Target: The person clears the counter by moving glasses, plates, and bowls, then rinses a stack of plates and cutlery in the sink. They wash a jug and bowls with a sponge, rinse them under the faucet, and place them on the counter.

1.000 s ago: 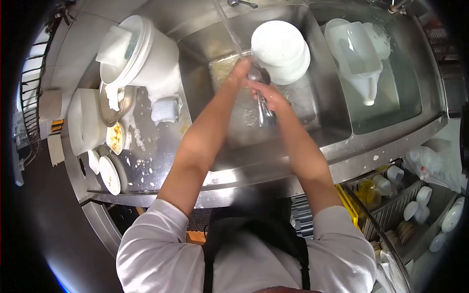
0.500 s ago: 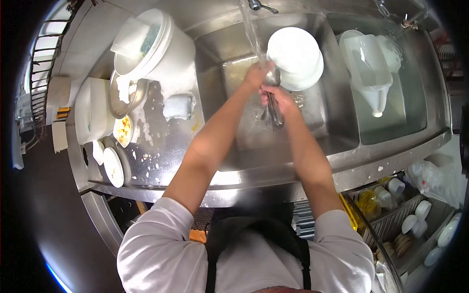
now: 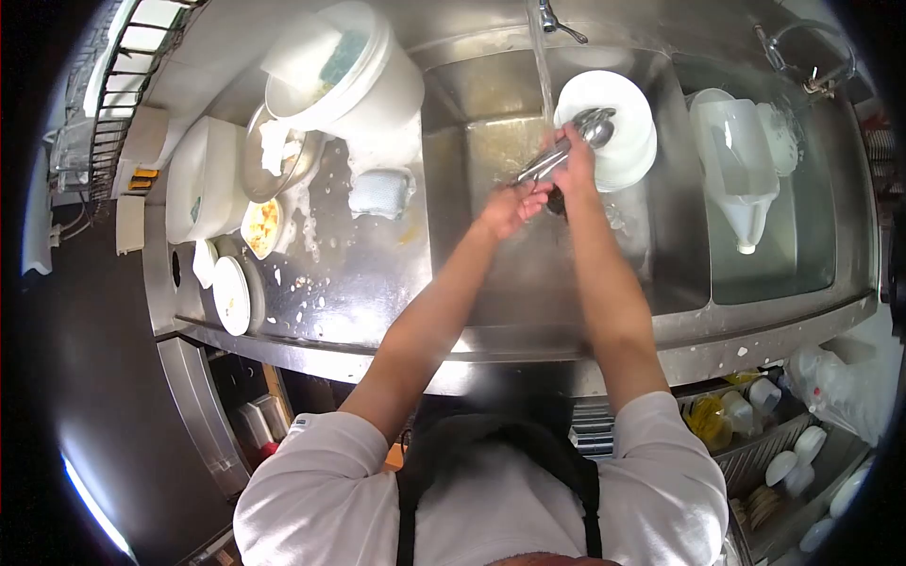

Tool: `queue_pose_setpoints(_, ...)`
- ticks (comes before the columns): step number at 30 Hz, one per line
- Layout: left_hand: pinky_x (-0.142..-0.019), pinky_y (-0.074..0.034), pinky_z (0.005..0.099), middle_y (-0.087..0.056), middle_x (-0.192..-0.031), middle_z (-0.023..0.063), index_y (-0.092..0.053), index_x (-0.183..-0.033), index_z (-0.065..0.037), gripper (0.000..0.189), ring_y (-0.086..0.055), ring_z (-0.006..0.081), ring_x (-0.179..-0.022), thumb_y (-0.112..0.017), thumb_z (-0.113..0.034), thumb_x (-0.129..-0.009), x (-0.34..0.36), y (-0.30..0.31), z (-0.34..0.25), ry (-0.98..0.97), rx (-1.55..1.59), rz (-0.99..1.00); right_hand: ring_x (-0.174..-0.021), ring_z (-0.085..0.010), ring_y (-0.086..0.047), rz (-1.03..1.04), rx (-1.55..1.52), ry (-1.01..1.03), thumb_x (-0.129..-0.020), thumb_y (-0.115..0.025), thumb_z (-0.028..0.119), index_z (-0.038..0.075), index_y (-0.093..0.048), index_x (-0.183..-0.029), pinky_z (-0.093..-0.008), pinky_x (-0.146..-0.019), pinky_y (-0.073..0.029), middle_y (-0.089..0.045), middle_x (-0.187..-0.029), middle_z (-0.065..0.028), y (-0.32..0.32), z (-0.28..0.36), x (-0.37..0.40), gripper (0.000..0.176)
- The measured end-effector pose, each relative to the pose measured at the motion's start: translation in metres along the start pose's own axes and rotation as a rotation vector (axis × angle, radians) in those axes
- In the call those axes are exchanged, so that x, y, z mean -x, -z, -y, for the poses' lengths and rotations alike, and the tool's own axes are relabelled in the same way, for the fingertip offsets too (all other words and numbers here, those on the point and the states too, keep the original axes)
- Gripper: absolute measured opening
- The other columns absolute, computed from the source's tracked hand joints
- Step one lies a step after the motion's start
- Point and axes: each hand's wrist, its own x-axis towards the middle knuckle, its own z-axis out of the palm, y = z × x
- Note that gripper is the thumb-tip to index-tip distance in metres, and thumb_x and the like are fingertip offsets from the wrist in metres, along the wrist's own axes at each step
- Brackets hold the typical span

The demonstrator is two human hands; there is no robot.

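Observation:
A bundle of metal spoons (image 3: 545, 162) is gripped in my right hand (image 3: 578, 165), its bowls pointing up and right over the stacked white plates (image 3: 609, 108). My left hand (image 3: 512, 209) lies at the lower left end of the handles, palm turned up, fingers loosely bent and apart. Whether it touches the handles is hard to see. Running water (image 3: 542, 71) from the tap (image 3: 562, 24) falls just left of the plates into the sink basin (image 3: 453, 203). Something dark, not clear in kind, shows below my right hand.
On the left counter (image 3: 349, 283) are a white bucket (image 3: 377, 94), a grey-blue sponge (image 3: 379, 193), a metal bowl (image 3: 253, 160), a dish of food scraps (image 3: 261, 226) and a plate (image 3: 231, 294). The right basin holds water and a white plastic container (image 3: 741, 160). Below right stands a dish rack (image 3: 764, 443).
The spoons have swung from upright, bowls near the stream, to slanting over the plates. My left hand has moved from the bowl end down to the handle ends. The camera view has shifted.

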Motion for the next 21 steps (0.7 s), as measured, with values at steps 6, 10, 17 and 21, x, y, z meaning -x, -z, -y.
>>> queue_pose_setpoints(6,-0.046,-0.049,0.0242,-0.064,-0.086,0.0177,-0.044,-0.117,0.004,0.031,-0.057,0.0135,-0.052,-0.046,-0.017,-0.095,0.038,0.014,-0.049,-0.010,-0.593,-0.058,-0.045,-0.0137,-0.046,-0.060,0.352,0.216,-0.088,-0.057,0.013,0.003,-0.053,-0.079,-0.0261,-0.041,-0.040,-0.046,-0.058,-0.0020,0.010,0.053,-0.007,0.014)
queue_pose_setpoints(10,-0.040,-0.044,0.0254,-0.063,-0.073,0.0138,-0.052,-0.108,0.003,0.028,-0.053,0.0125,-0.044,-0.046,-0.020,-0.094,0.028,-0.002,-0.086,0.099,-1.028,0.059,-0.054,-0.0153,-0.053,0.092,1.084,0.245,-0.086,-0.058,0.019,-0.004,-0.057,-0.090,-0.0286,-0.048,-0.044,-0.057,-0.067,-0.0099,-0.009,0.076,0.014,0.023)
queue_pose_setpoints(17,-0.039,-0.041,0.0285,-0.061,-0.065,0.0117,-0.060,-0.095,0.002,0.026,-0.052,0.0128,-0.045,-0.051,-0.022,-0.087,-0.071,-0.042,-0.105,0.168,-1.370,0.166,-0.075,-0.0212,-0.059,0.383,1.227,-0.243,-0.086,-0.057,0.020,-0.007,-0.052,-0.104,-0.0322,-0.066,-0.047,-0.062,-0.090,-0.0173,0.009,0.046,0.020,0.033)
queue_pose_setpoints(21,-0.058,-0.052,0.0345,-0.065,-0.069,0.0151,-0.066,-0.072,0.001,0.030,-0.064,0.0253,-0.060,-0.061,-0.029,-0.070,-0.070,-0.073,-0.080,-0.257,-1.735,-0.067,-0.064,-0.0152,-0.054,0.382,0.778,-0.232,-0.086,-0.056,0.014,-0.001,-0.050,-0.104,-0.0279,-0.057,-0.045,-0.058,-0.079,-0.0084,0.032,0.029,0.026,0.024)
